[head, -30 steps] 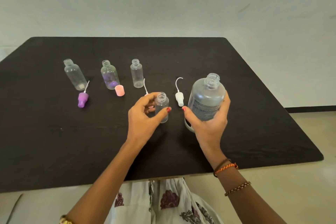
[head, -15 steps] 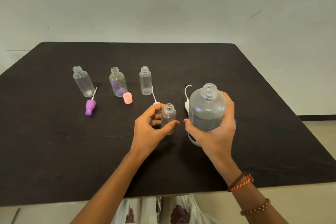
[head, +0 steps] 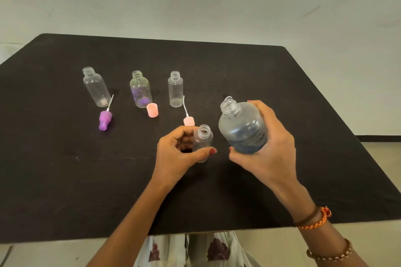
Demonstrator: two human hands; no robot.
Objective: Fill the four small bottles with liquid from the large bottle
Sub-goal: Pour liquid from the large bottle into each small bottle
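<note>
While the right hand (head: 267, 154) grips the big bottle (head: 242, 128) around its lower body, fingers wrapped behind it and thumb in front, the bottle hangs above the black table (head: 65, 180) and leans left, its open neck pointing up and toward the small bottles. Liquid shows only in its lower part (the label side looks dark blue through the plastic). The left hand (head: 178, 154) holds a small bottle (head: 202, 142) upright, thumb across the front and fingers curled behind; whether its base touches the table cannot be told. Its mouth is open, just left of and lower than the big bottle's neck, and the two are not touching.

Farther back stand three more uncapped small bottles in a row: the left bottle (head: 95, 88), clear and tilted in this wide view; the middle bottle (head: 140, 91), with purple showing in its lower part; and the third bottle (head: 175, 90), clear. A purple pump (head: 105, 120) lies in front of the left one, a pink cap (head: 152, 110) sits just beside the middle one, and a pink pump (head: 188, 119) lies just behind the left hand's fingers.
</note>
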